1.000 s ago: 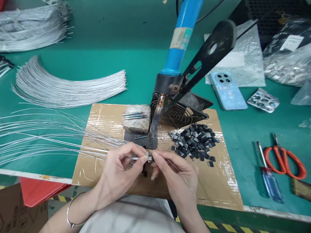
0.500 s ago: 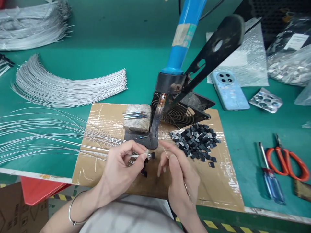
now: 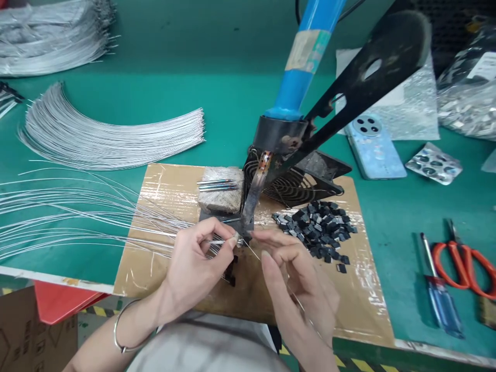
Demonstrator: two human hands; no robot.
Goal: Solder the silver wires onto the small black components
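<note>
Head view: the small dark connector (image 3: 241, 242) sits just past the fingertips of my left hand (image 3: 234, 241), close under the tip of the soldering iron (image 3: 253, 194); whether it touches the tip I cannot tell. My left thumb and forefinger pinch the grey wire (image 3: 215, 242) behind it, smooth and straight. My right hand (image 3: 260, 246) has its fingers curled around a hair-thin, shiny wire (image 3: 251, 250) whose end reaches the connector; which finger pins it against my thumb I cannot make out. Thin grey strands (image 3: 96, 213) fan away to the left in loose, springy arcs, and more black connectors (image 3: 232, 279) lie below my left hand. All this is over glossy brown cardboard (image 3: 144, 204), creased and streaked with reflections. The iron has a smooth blue handle and a scorched metal barrel. Beside it stands a rough, fibrous grey block (image 3: 220, 202) with slim metal rods (image 3: 217, 184) on top, and a fan (image 3: 306, 186) with a ringed grille. Angular black pieces (image 3: 318, 230) form a heap to the right. Further out, a curved sheaf of wires (image 3: 116, 142) lies on the matt green table (image 3: 232, 98).

Half a second ago the connector sat lower, clear of the iron, and the thin wire's end was apart from it; now they meet.
</note>
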